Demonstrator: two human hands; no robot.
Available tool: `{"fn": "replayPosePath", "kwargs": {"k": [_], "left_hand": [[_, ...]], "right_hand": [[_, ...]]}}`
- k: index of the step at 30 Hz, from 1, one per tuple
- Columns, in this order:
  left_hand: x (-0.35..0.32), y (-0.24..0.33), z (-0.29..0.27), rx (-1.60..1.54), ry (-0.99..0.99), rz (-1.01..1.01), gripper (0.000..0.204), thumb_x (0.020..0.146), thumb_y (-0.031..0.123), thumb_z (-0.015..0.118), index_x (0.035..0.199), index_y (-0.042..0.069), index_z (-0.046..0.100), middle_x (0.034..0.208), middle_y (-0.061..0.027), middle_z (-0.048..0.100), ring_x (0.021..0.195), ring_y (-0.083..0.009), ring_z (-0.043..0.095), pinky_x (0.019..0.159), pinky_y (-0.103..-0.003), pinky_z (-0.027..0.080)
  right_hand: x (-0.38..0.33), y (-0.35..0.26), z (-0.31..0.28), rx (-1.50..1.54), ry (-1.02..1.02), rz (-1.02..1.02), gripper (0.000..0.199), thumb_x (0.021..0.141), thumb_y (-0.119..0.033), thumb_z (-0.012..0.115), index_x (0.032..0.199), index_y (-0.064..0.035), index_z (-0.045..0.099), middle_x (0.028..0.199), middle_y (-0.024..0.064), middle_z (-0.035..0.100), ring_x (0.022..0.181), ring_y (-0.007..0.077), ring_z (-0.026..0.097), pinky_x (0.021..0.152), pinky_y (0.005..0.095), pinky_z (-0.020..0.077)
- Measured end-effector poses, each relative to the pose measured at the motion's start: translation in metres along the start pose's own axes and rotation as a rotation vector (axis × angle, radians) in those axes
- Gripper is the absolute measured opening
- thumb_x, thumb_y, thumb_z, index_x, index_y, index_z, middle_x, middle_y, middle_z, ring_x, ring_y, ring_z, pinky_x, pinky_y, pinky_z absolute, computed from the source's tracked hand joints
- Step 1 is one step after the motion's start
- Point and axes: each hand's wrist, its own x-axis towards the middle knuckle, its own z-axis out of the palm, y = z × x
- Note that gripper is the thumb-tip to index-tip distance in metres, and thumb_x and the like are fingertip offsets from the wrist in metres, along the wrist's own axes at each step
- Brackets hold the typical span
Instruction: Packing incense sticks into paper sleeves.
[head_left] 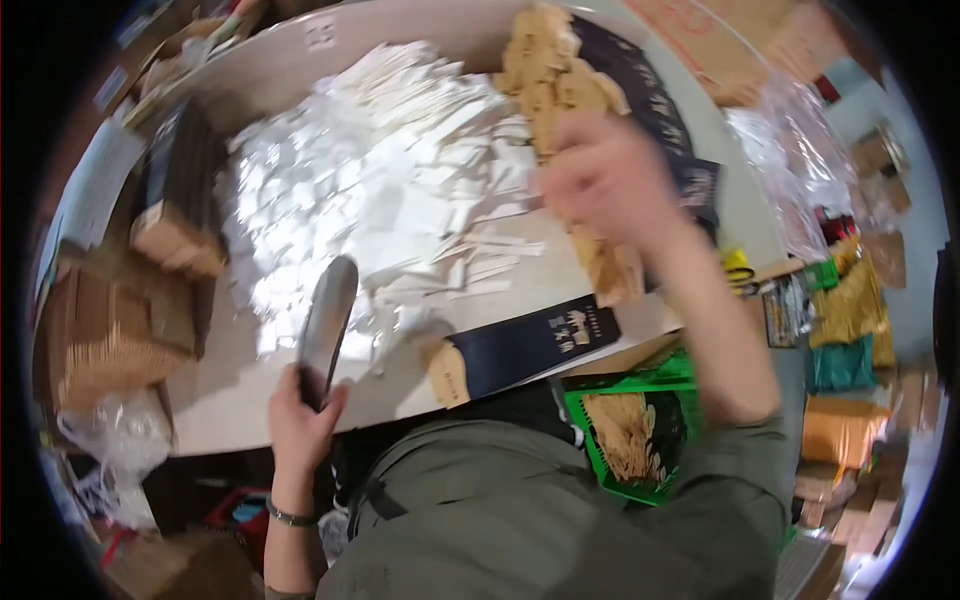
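My left hand (299, 415) is closed round the lower end of a long, round-tipped, shiny dark grey object (330, 310), held tilted above the table's near left part. My right hand (610, 185) is smeared by motion, over a heap of tan flat pieces (540, 75); whether it holds anything does not show. A dark navy sleeve packet (530, 350) with a tan end lies at the table's near edge, between my hands. Dark printed packets (640, 90) lie in an overlapping row beyond my right hand. A heap of small white packets (420, 170) and shiny clear packets (290, 210) spreads across the middle.
Stacked brown cartons (120, 330) and a dark box (175, 185) stand at the left. A green crate (575, 420) with tan contents is below the near edge. Yellow-handled scissors (738, 268) lie at the right, near clear plastic bags (790, 150) and an orange package (838, 432).
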Motion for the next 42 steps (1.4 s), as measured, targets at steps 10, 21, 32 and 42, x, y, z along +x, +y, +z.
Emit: {"fn": "replayPosePath", "kwargs": {"k": [10,21,32,42], "left_hand": [[-0.032,0.050,0.049,-0.446,-0.767,0.414,0.043,0.078,0.024,0.082,0.103,-0.001,0.057,0.123,-0.0228,0.057,0.114,-0.0333,0.057,0.095,-0.039,0.046],[-0.038,-0.021,0.031,0.208,0.020,0.178,0.064,0.067,0.016,0.085,0.123,0.005,0.056,0.101,-0.0138,0.061,0.090,-0.0341,0.063,0.076,-0.040,0.053],[0.004,-0.015,0.002,0.247,-0.196,0.507,0.075,0.066,0.029,0.086,0.130,0.009,0.056,0.108,-0.0156,0.062,0.096,-0.0353,0.062,0.082,-0.040,0.052],[0.089,-0.074,-0.010,0.300,0.240,0.115,0.058,0.074,0.020,0.081,0.124,0.003,0.057,0.113,-0.0184,0.060,0.102,-0.0380,0.060,0.087,-0.042,0.050]], "right_hand": [[-0.066,-0.010,0.163,-0.029,-0.361,-0.362,0.047,0.074,-0.031,0.073,0.106,0.0015,0.062,0.126,0.0239,0.052,0.117,0.0403,0.052,0.098,0.0488,0.0430],[-0.061,-0.047,0.190,-0.054,-0.227,0.345,0.027,0.089,-0.028,0.060,0.078,-0.0038,0.063,0.064,0.0175,0.063,0.064,0.0392,0.064,0.058,0.0490,0.0502],[-0.036,-0.047,0.184,0.154,-0.284,0.267,0.015,0.083,-0.021,0.063,0.089,-0.0069,0.066,0.078,0.0148,0.068,0.074,0.0362,0.066,0.068,0.0445,0.0524],[0.007,0.069,0.144,-0.141,0.051,0.146,0.009,0.084,-0.007,0.065,0.092,-0.0040,0.063,0.091,0.0117,0.060,0.095,0.0321,0.060,0.080,0.0401,0.0496]]}}
